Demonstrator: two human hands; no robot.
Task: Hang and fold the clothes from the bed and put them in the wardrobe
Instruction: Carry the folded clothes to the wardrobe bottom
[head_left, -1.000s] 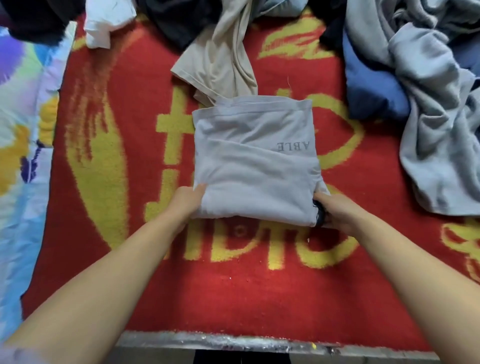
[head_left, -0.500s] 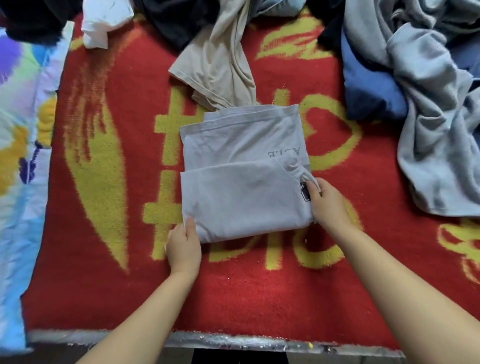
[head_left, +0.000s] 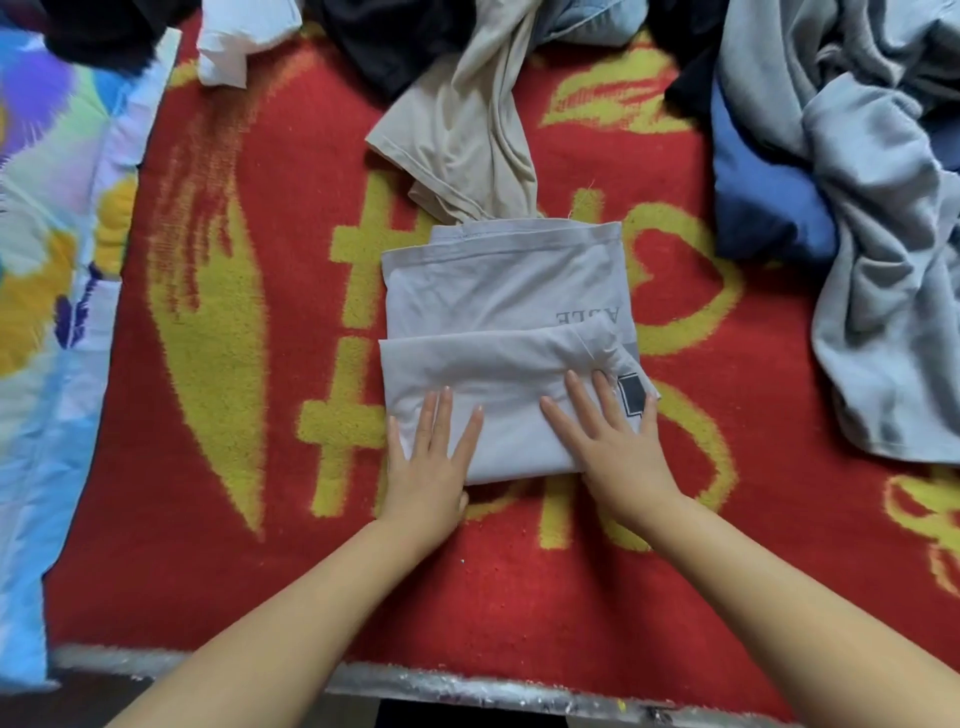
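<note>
A light grey T-shirt lies folded into a rectangle in the middle of the red and yellow blanket. Its near half is folded up over the far half, and grey lettering shows on the far layer. My left hand lies flat on the shirt's near left corner with the fingers spread and straight. My right hand presses flat on the near right part, beside a small dark label.
A beige garment lies just beyond the folded shirt. A grey sweatshirt and a blue garment are heaped at the right, black clothes and a white piece at the back. A colourful quilt lies left. The bed's metal edge runs along the bottom.
Both hands held the shirt's near edge and folded it up over the far half. Now they have let go and lie flat on top of the fold.
</note>
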